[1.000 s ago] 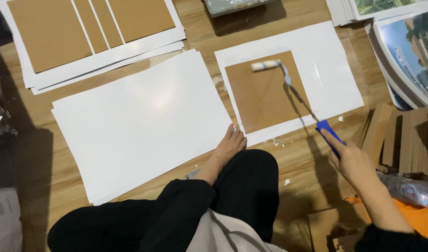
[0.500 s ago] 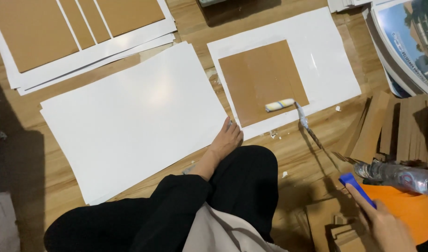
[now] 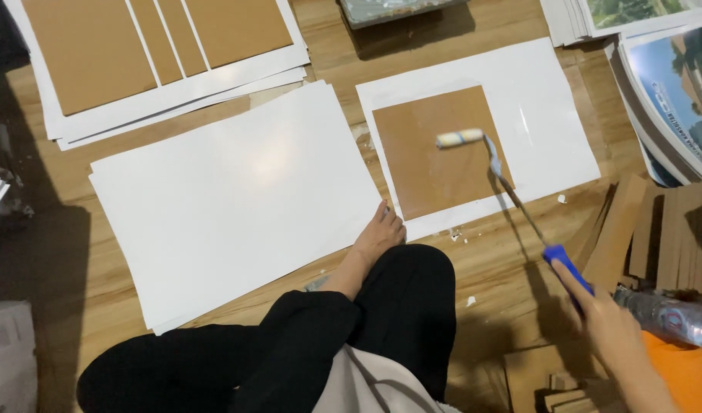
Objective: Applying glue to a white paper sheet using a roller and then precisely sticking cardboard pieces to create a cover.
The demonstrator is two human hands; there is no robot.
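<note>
Two big white sheets lie on the wooden floor [image 3: 473, 252]: a bare stack of white sheets [image 3: 229, 199] at left, and a white sheet [image 3: 550, 115] carrying a square brown cardboard panel [image 3: 435, 164] at right. A person sits cross-legged, one bare foot [image 3: 378, 237] touching the stack's edge. Their right hand [image 3: 615, 333] has its fingers closed around the blue handle of a small paint roller [image 3: 459, 138], whose head rests on the cardboard. I see no left hand.

Small roller [image 3: 459, 138] lies on brown cardboard square [image 3: 431, 164].
</note>
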